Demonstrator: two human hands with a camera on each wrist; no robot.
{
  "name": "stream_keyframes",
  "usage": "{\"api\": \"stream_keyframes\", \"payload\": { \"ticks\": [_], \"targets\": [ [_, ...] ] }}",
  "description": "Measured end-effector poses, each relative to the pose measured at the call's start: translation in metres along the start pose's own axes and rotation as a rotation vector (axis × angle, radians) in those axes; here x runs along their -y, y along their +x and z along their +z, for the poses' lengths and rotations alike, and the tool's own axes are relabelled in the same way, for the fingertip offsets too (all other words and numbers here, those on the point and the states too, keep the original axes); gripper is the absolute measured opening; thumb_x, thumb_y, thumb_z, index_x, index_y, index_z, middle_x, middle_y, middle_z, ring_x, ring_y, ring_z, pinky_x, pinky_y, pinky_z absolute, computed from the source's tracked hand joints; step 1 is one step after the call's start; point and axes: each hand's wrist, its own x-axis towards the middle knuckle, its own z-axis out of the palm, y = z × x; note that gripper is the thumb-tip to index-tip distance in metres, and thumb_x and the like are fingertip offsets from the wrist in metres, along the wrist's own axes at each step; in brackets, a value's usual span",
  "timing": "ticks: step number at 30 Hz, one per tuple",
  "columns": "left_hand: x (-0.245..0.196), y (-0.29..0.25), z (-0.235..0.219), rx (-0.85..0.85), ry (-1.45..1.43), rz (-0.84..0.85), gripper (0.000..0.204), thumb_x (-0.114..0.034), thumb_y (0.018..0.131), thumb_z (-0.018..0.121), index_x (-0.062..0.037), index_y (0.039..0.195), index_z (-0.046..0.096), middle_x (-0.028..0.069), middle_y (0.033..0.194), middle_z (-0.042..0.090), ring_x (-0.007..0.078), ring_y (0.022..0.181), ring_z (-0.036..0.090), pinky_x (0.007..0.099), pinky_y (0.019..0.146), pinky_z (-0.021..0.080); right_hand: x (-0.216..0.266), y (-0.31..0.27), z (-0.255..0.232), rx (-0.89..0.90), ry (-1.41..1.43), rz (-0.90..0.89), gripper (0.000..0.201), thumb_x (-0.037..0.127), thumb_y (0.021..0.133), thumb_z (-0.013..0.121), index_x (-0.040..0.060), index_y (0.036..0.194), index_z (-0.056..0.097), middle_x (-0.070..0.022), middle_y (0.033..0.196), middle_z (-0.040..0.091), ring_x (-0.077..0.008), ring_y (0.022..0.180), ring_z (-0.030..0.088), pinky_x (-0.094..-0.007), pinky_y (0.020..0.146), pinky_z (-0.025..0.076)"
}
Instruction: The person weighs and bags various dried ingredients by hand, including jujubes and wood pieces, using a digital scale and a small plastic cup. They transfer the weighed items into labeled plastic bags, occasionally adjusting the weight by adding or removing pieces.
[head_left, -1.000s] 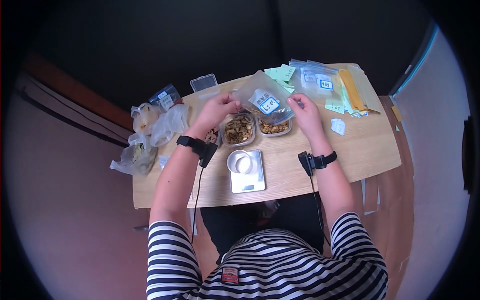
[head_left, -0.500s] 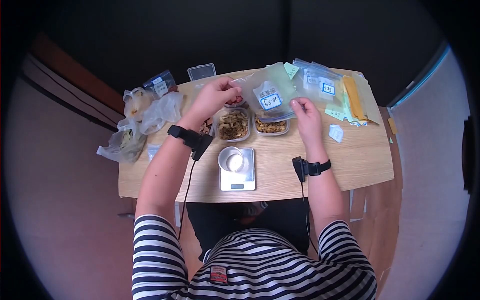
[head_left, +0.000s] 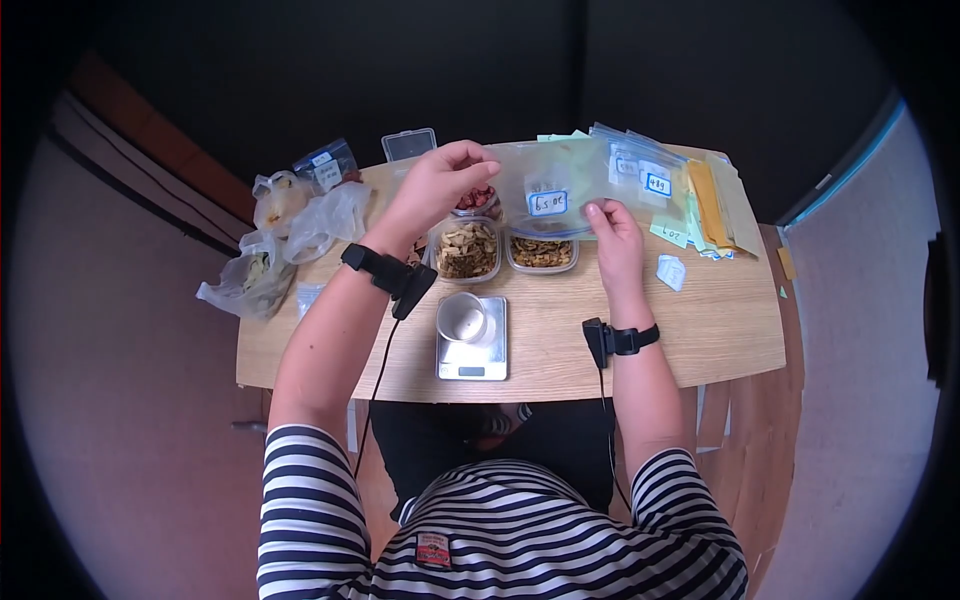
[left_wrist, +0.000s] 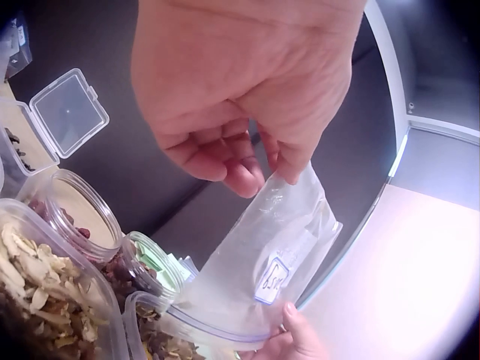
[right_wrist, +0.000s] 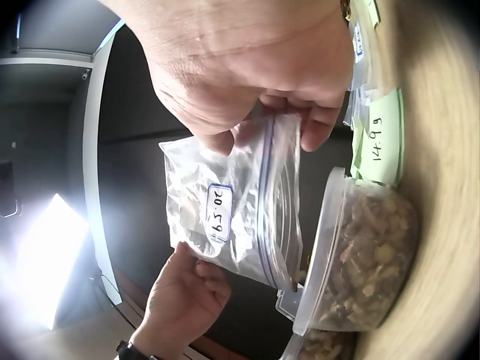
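A clear zip bag (head_left: 520,200) with a blue-bordered label reading 20.5 is stretched between my two hands, its zip edge low over a container of brown dried pieces (head_left: 543,254). My left hand (head_left: 445,185) pinches a corner at the end away from the zip, as the left wrist view shows. With thumb and fingers my right hand (head_left: 620,240) grips the bag by its zip edge. In the right wrist view the bag (right_wrist: 195,180) looks nearly flat, its zip side beside the container wall (right_wrist: 328,247).
A tub of pale dried slices (head_left: 466,245) and a jar of red pieces (head_left: 478,201) stand nearby. A white cup (head_left: 461,318) sits on a scale (head_left: 488,362). Plastic bags (head_left: 325,225) lie at left; labelled zip bags (head_left: 640,160) and a paper scrap (head_left: 671,272) at right.
My left hand has risen with its end of the bag, and the bag is now drawn out more sideways. The right hand stays at the zip edge. The head view has shifted.
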Motion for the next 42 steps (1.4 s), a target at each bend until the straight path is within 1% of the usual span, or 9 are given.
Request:
{"api": "stream_keyframes", "payload": {
  "ticks": [4,6,9,19,21,27,37,39,42],
  "targets": [
    [0.006,0.003,0.005,0.024,-0.025,-0.022,0.015,-0.018,0.097,0.070,-0.0055,0.104,0.070,-0.0044,0.087,0.063,0.0042,0.081,0.055,0.0221,0.074,0.046,-0.003,0.001,0.001,0.018,0.011,0.005,0.019,0.019,0.099,0.067,0.0014,0.107,0.069,0.0029,0.094,0.066,-0.0049,0.086,0.057,-0.0217,0.081,0.045],
    [0.008,0.003,0.006,0.114,-0.027,-0.104,0.019,-0.020,0.097,0.070,-0.0044,0.108,0.072,-0.0031,0.089,0.065,0.0055,0.084,0.058,0.0228,0.076,0.048,-0.001,0.000,0.004,0.005,0.073,0.008,0.020,0.020,0.099,0.068,0.0013,0.106,0.070,0.0034,0.093,0.066,-0.0044,0.085,0.056,-0.0215,0.081,0.044],
    [0.011,0.003,0.011,0.111,0.137,-0.103,0.021,-0.019,0.097,0.068,0.0006,0.103,0.071,0.0006,0.086,0.066,0.0081,0.078,0.061,0.0246,0.074,0.051,-0.005,0.001,0.003,0.011,0.083,-0.002,0.021,0.020,0.099,0.067,0.0010,0.107,0.070,0.0032,0.094,0.066,-0.0043,0.086,0.056,-0.0215,0.081,0.044],
    [0.010,0.004,0.023,0.052,0.126,-0.116,0.024,-0.021,0.095,0.071,0.0023,0.102,0.071,0.0037,0.086,0.068,0.0112,0.078,0.064,0.0285,0.074,0.053,-0.006,0.001,0.003,0.032,0.090,0.037,0.022,0.020,0.101,0.064,0.0001,0.109,0.069,-0.0002,0.100,0.068,-0.0074,0.094,0.058,-0.0242,0.088,0.045],
    [0.006,0.004,0.021,0.231,0.469,-0.169,0.025,-0.023,0.096,0.069,-0.0007,0.106,0.072,0.0018,0.091,0.068,0.0109,0.088,0.062,0.0280,0.082,0.050,-0.005,0.001,0.003,0.030,0.121,0.051,0.023,0.020,0.102,0.064,-0.0002,0.110,0.069,-0.0018,0.102,0.068,-0.0091,0.098,0.060,-0.0256,0.091,0.045],
    [0.017,0.008,0.031,0.131,0.484,-0.164,0.022,-0.021,0.095,0.068,-0.0001,0.101,0.072,0.0058,0.087,0.071,0.0129,0.082,0.066,0.0290,0.078,0.052,-0.004,0.001,0.002,0.010,0.130,0.053,0.024,0.021,0.101,0.064,-0.0002,0.111,0.068,-0.0022,0.101,0.068,-0.0092,0.097,0.060,-0.0254,0.091,0.045],
    [0.011,0.009,0.034,0.126,0.406,-0.150,0.022,-0.019,0.093,0.071,0.0001,0.104,0.072,0.0067,0.086,0.072,0.0134,0.082,0.066,0.0300,0.078,0.053,-0.007,0.002,0.001,-0.003,0.160,0.086,0.023,0.021,0.101,0.064,0.0000,0.111,0.068,-0.0031,0.101,0.069,-0.0106,0.097,0.061,-0.0261,0.089,0.046],
    [0.011,0.010,0.032,0.200,0.503,-0.130,0.021,-0.019,0.093,0.072,0.0001,0.103,0.073,0.0080,0.086,0.073,0.0155,0.083,0.067,0.0308,0.079,0.053,-0.007,0.003,0.001,-0.013,0.204,0.087,0.024,0.021,0.101,0.064,0.0000,0.112,0.067,-0.0041,0.102,0.069,-0.0119,0.097,0.062,-0.0273,0.091,0.047],
    [0.016,0.011,0.034,0.190,0.629,-0.104,0.020,-0.017,0.090,0.073,-0.0024,0.104,0.075,0.0105,0.088,0.074,0.0195,0.080,0.067,0.0332,0.078,0.053,-0.006,0.003,0.002,-0.016,0.224,0.088,0.025,0.022,0.101,0.065,-0.0004,0.113,0.067,-0.0047,0.102,0.069,-0.0125,0.097,0.062,-0.0282,0.093,0.047]
  ]
}}
